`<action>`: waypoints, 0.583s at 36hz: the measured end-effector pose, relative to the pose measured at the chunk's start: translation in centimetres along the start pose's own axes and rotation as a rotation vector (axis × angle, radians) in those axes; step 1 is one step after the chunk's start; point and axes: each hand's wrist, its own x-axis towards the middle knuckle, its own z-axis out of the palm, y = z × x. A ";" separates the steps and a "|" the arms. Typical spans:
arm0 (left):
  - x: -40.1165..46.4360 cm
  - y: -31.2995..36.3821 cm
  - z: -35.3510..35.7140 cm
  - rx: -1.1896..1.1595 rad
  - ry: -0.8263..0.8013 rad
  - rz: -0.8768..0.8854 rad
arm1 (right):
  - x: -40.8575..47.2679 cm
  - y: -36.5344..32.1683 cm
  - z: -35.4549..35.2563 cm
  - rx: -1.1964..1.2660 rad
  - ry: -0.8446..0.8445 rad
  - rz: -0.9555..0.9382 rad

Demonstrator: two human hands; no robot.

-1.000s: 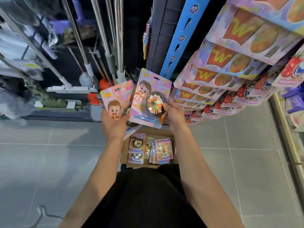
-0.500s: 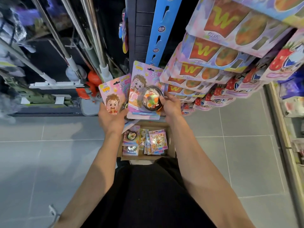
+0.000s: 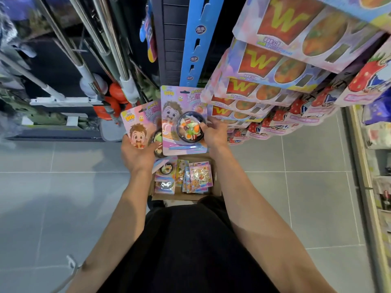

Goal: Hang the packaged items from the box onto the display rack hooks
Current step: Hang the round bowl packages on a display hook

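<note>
Left hand (image 3: 138, 154) grips a blister pack (image 3: 137, 125) from below, thumb and fingers curled on its lower edge; pack tilts up and left, above the hand. Card is pink-lilac with a cartoon kid face, yellow logo at the top corner, hang slot near the top; its right side and dark bowl blister sit partly behind the next pack. Second blister pack (image 3: 182, 121) overlaps it just to the right, held upright-ish by the right hand (image 3: 214, 135), which pinches the right edge, thumb on the round blister. Same card art: kid face on the left, black bowl with coloured toy food under a clear dome, blue strip along the bottom, hang slot at the top. Its top edge is just below the blue hanging strip (image 3: 194, 45) on the dark rack. Below both hands, the cardboard box (image 3: 218, 187) sits on the grey tiled floor, holding more bowl packs on its left side and sticker-like packs (image 3: 200, 176) on its right. Right of the right hand: rows of hung packs with a red "W" (image 3: 262, 62), strawberry-print packs (image 3: 281, 121) below them.
</note>
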 end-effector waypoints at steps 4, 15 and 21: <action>-0.2 0.3 -0.6 -0.007 0.036 0.001 | -0.1 0.5 0.1 -0.002 0.024 -0.036; -0.4 0.4 -1.5 0.000 0.009 0.048 | -1.1 0.7 0.1 0.127 0.045 -0.174; -0.4 0.5 -1.8 0.019 0.001 0.054 | -0.7 1.0 0.0 0.117 0.054 -0.236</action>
